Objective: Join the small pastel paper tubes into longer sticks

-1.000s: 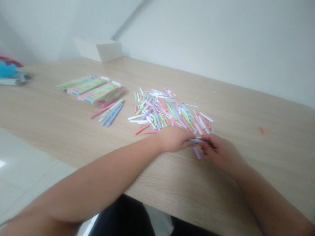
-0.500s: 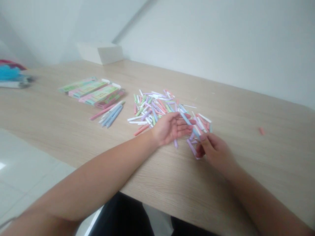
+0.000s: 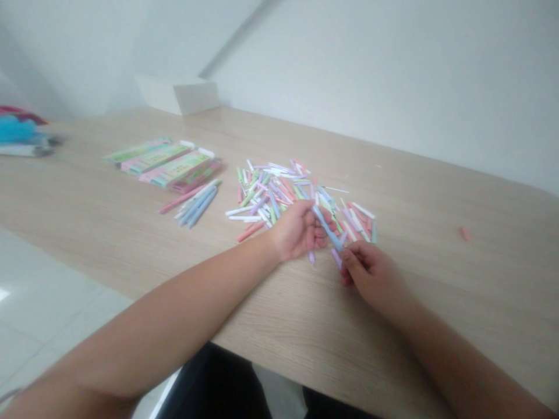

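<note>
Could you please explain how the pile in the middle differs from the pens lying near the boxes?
The pile is much larger; the pens are only a few. The pile is a jumble pointing many ways, while the pens lie roughly side by side. The pile includes purple; the pens show none. Both lie on the table.

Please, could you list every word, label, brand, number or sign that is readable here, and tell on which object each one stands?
No text is readable.
Flat, pastel pink-and-green boxes: printed marks, too blurred to read.
Slim, blue, pen-like stick in the right fingers: no lettering distinguishable.
Heap of slender pastel sticks: too small to tell.
White, angular box: no lettering visible.
</note>
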The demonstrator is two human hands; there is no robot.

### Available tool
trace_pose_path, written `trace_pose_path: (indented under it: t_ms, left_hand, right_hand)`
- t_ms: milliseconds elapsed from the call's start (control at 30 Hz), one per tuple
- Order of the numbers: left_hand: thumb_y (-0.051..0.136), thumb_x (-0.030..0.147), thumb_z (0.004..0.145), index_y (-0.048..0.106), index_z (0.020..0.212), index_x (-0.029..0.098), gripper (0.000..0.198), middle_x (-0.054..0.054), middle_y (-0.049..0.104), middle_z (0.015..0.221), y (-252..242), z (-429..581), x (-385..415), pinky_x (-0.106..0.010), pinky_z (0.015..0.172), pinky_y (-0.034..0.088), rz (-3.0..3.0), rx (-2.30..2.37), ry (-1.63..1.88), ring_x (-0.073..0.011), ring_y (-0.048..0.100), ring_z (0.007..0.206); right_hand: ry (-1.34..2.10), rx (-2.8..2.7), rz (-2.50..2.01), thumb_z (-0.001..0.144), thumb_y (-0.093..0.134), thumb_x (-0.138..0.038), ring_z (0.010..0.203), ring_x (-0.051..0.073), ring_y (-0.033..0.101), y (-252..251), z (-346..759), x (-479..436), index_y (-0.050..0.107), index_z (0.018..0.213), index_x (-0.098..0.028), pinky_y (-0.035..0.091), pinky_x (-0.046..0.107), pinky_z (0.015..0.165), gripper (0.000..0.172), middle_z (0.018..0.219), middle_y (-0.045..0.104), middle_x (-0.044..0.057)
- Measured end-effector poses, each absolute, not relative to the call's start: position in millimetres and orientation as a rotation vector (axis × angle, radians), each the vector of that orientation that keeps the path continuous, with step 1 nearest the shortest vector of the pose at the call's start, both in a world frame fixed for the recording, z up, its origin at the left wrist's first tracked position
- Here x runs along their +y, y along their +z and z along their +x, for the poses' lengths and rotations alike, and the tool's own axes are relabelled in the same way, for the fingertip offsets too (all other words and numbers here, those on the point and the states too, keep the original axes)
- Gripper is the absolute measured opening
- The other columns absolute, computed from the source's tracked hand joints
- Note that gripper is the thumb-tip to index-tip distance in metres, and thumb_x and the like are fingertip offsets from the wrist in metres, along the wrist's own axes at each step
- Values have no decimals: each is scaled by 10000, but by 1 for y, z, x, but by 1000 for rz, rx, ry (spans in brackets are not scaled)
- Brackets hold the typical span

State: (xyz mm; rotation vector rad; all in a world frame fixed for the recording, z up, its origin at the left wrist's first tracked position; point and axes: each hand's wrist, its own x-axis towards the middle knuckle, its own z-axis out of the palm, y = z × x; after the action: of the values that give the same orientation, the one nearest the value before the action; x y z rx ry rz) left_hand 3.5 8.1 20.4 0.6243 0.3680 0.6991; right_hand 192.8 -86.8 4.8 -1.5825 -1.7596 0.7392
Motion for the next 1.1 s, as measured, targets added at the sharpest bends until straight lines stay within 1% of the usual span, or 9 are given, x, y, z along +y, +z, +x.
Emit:
trace_pose_path:
  t_ms: [133,367,500,633,700,800,933,1033,1100]
  left_hand:
    - [423,444,932,542,776,175,334,-37,554,792,20,2,7,-239,568,384,626,317,683,-96,370,566]
    - [333,707,925,552,827,189,571,-63,606,837,19,2,5,-262,593,418,737,355,729,-129,457,625]
    - [408,591,956,574,841,177,461,-59,632,796,15,3,11,-245,587,425,679,362,754,-118,493,609]
    - [435,439,991,582,857,164,339,-36,633,754,12,0,19,-207,559,422,616,372,788,-88,508,564]
    - [424,415,1007,580,855,157,338,-29,630,739,12,-2,22,-193,543,420,609,374,796,-76,501,541]
    - [414,422,1020,574,834,152,365,-18,614,694,13,-4,24,-180,516,421,614,386,803,-66,480,505]
    - [485,362,1004,576,869,149,268,-19,643,701,13,-4,23,-156,497,434,672,439,810,-52,490,487]
    - [585,294,965,567,955,163,132,-33,702,788,12,-2,21,-154,531,487,797,548,878,-58,577,539]
    - [633,287,943,553,973,169,145,-38,715,836,11,0,20,-171,579,529,871,610,913,-70,631,599]
  right_hand:
    - [742,-1742,-1580,997,519,-506,530,164,626,4,193,-87,566,831,-255,504,296,530,304,621,642,-19]
    - [900,-1587,-1514,959,586,-537,529,164,645,2,192,-87,567,961,-260,535,288,509,278,657,658,-24]
    - [948,-1569,-1412,967,598,-499,598,169,687,0,193,-89,552,1104,-260,566,292,553,279,722,686,-10]
    - [973,-1657,-1200,961,645,-388,867,198,749,-7,195,-91,508,1278,-269,605,317,686,366,968,740,59]
    - [969,-1683,-1144,960,656,-336,991,204,745,-11,195,-92,505,1325,-286,614,338,772,398,1086,744,80]
    - [989,-1713,-1148,967,652,-312,1100,219,729,-13,195,-92,535,1338,-306,607,387,894,390,1137,758,78]
    - [959,-1738,-1240,950,667,-373,1089,250,739,-9,194,-93,605,1271,-301,610,429,925,335,1119,775,72]
    - [848,-1733,-1320,923,695,-420,982,246,759,-8,197,-92,621,1252,-296,634,402,835,359,1077,778,71]
    - [759,-1721,-1368,912,703,-447,884,238,762,-9,200,-91,627,1244,-283,638,379,744,378,1051,778,76]
